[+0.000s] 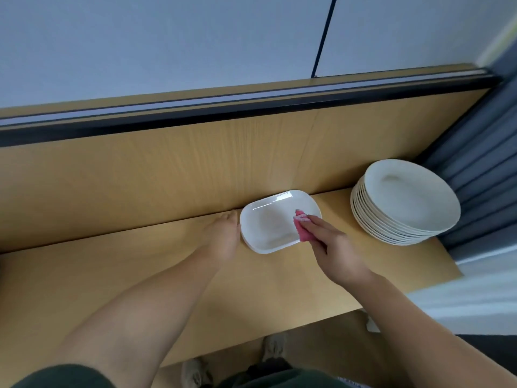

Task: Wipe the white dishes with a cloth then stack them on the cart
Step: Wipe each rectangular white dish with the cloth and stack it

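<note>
White rectangular dish (pixel 268 219) is sitting flat on the table (pixel 140 275), right up against the back panel (pixel 167 163), between the two hands.

- left hand (pixel 222 236) is lying along the dish's left rim, touching it, with fingers looking straight, not curled round anything (blurred, so I can't tell what the thumb is doing)
- right hand (pixel 333 245) is reaching in from the right, with straight fingers pressing a pink cloth (pixel 300 228) down onto the right side of the dish's inside. It is pressing, not clenching.
- both forearms are bare

Surface/room: the light wood-grain table is running left to right, with a matching wood panel rising behind it. A black rail (pixel 223 107) is capping the panel. A pale wall (pixel 167 37) is showing above, with a thin dark vertical line (pixel 324 35) crossing it. A grey-blue pleated curtain (pixel 481 152) is hanging at the right end of the table.

Counts:
- 1 rectangular dish, being wiped
- 1 cloth
- 1 stack of round white plates (pixel 405 200) near the table's right end, well apart from the dish. It is showing roughly ten rims, too tight to count exactly.
- 2 hands
- 2 shoes (pixel 275 347) showing below the table's front edge
</note>
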### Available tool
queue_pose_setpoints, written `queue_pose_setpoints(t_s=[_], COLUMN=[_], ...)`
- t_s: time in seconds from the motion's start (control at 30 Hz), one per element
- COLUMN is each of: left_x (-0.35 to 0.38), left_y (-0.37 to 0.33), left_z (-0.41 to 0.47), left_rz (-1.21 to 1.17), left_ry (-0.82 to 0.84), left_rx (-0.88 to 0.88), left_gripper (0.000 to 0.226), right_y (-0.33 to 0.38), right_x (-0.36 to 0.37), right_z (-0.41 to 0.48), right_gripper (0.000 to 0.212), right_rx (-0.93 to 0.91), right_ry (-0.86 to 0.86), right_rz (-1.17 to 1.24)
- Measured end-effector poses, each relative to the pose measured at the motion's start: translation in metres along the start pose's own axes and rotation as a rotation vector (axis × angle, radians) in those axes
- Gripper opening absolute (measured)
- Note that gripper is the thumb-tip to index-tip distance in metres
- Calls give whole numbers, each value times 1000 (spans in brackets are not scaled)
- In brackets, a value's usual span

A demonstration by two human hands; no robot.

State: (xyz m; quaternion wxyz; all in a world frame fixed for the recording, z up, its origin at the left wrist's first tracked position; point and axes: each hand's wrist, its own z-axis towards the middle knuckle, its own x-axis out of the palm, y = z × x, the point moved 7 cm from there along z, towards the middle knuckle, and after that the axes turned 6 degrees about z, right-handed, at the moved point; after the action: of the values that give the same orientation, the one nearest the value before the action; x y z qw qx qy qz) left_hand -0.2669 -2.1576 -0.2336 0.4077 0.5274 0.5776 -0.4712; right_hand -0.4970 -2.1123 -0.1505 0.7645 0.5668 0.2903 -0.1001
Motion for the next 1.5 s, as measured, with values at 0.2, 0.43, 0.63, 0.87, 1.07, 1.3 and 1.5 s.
queue_pose_setpoints(t_s=[0.2, 0.43, 0.63, 0.87, 1.07, 1.3, 1.5], left_x=[10, 13, 3, 0, -7, -21, -33], left_y=[-13, -18, -17, -12, -6, 21, 72], left_z=[16, 22, 19, 16, 17, 4, -24], left_rz=[-50, -205, -279, -338, -351, -418, -471], left_ry=[43, 106, 95, 105, 95, 52, 12], left_rx=[-88, -197, -247, -315, -326, -344, -406], left_gripper=[42, 24, 16, 21, 44, 37, 26], right_y=[-21, -27, -25, -23, -22, 5, 35], right_x=[-5, -8, -9, -8, -7, 5, 36], right_z=[12, 19, 22, 22, 26, 39, 47], right_gripper=[39, 41, 41, 38, 40, 37, 44], right_rx=[-20, -44, -47, -42, -38, -96, -127], right_ry=[74, 124, 142, 134, 141, 151, 164], right_rz=[12, 11, 9, 14, 6, -4, -38])
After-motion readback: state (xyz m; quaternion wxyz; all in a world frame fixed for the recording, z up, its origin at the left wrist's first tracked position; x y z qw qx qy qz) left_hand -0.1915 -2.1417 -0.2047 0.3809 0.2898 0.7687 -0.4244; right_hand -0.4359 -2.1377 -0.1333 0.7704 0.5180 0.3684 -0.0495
